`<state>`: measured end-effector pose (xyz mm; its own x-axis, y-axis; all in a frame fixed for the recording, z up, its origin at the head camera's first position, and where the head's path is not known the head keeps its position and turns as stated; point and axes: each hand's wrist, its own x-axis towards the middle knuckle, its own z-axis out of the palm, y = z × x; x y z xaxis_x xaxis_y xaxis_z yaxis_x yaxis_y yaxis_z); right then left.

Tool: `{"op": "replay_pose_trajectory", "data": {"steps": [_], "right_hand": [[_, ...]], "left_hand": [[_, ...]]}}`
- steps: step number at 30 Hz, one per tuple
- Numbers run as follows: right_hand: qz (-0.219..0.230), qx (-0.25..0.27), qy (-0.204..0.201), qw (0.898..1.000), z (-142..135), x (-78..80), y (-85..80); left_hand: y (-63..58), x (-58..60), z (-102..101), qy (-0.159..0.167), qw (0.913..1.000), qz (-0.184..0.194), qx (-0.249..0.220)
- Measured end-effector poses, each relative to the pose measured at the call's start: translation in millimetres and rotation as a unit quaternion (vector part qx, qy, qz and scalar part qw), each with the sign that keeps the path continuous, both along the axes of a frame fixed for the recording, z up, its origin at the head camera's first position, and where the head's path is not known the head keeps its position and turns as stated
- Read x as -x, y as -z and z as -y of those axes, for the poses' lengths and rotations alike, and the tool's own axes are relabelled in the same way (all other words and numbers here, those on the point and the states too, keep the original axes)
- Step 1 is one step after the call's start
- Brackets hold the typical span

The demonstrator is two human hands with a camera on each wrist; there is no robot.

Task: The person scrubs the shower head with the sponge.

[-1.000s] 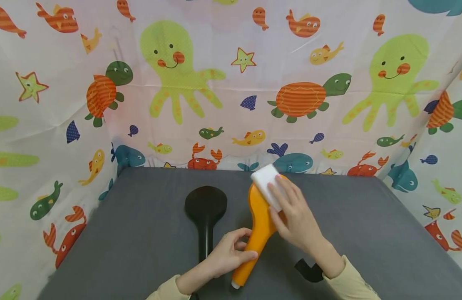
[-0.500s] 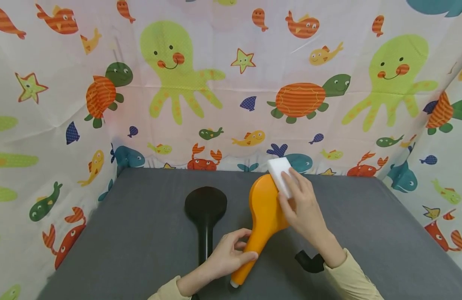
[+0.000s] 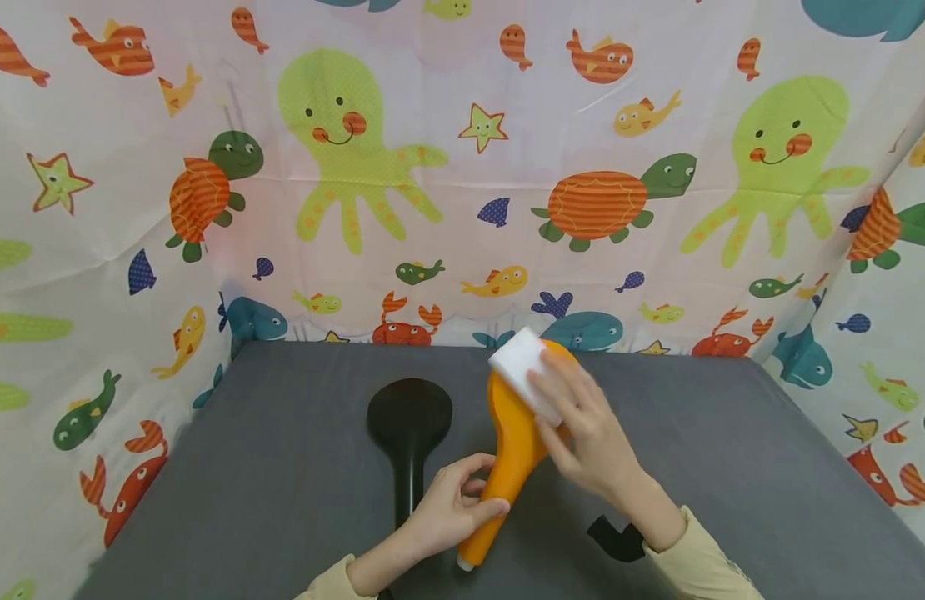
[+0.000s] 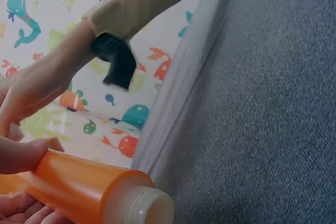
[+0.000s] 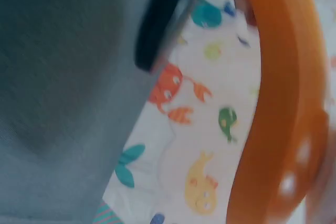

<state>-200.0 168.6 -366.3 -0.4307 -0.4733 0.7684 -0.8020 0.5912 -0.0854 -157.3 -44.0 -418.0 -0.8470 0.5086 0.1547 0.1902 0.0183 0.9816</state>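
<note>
My left hand (image 3: 453,504) grips the handle of an orange handheld shower head (image 3: 513,433), which tilts with its broad head up and to the right. At the handle's lower end shows a white threaded connector (image 4: 151,207). A white sponge (image 3: 518,358) lies across the front of the head, held in my right hand (image 3: 582,421) between thumb and fingers. In the right wrist view the shower head's curved side (image 5: 283,93) fills the right part, and the sponge is out of sight. A black shower head (image 3: 410,412) lies on the table, left of the orange one.
The dark grey table (image 3: 297,467) reaches back to a white curtain (image 3: 447,200) printed with sea animals, which also hangs at both sides. A black wrist mount (image 3: 616,540) sits at my right wrist.
The sponge went to the right edge of the orange head half a second ago, and is now back to the left across its face. My left hand keeps its grip on the handle.
</note>
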Motion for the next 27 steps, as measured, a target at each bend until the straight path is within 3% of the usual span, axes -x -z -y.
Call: {"op": "replay_pose_trajectory", "data": {"steps": [4, 6, 10, 13, 16, 18, 21, 24, 27], "right_hand": [[0.047, 0.059, 0.081, 0.994, -9, 8.6, -2.4], [0.036, 0.059, 0.071, 0.995, -8, 7.5, -1.0], [-0.038, -0.009, -0.037, 0.999, 1, -4.2, 4.5], [-0.080, -0.076, -0.137, 0.984, 4, -10.2, 8.0], [-0.096, -0.083, -0.168, 0.978, 1, -6.7, 6.9], [-0.097, -0.044, -0.140, 0.984, -2, -0.1, 3.2], [-0.065, 0.035, -0.048, 0.996, -10, 10.2, -2.9], [0.002, 0.105, 0.030, 0.994, -19, 17.0, -7.1], [0.035, 0.134, 0.057, 0.989, -24, 17.5, -6.5]], "left_hand": [[-1.1, -0.6, 1, -0.001, 0.9999, 0.011, 0.006], [-1.7, -0.4, 2, 0.000, 1.0000, 0.009, 0.002], [-2.6, 2.2, 5, 0.010, 0.9997, -0.005, -0.022], [-3.1, 4.6, 7, 0.015, 0.9992, -0.018, -0.033], [-2.9, 6.3, 7, 0.015, 0.9991, -0.021, -0.034], [-4.1, 6.0, 7, 0.018, 0.9992, -0.013, -0.034], [-4.5, 5.2, 6, 0.025, 0.9991, -0.008, -0.034], [-4.7, 4.0, 5, 0.026, 0.9990, -0.018, -0.030], [-5.3, 3.8, 6, 0.023, 0.9990, -0.022, -0.031]]}}
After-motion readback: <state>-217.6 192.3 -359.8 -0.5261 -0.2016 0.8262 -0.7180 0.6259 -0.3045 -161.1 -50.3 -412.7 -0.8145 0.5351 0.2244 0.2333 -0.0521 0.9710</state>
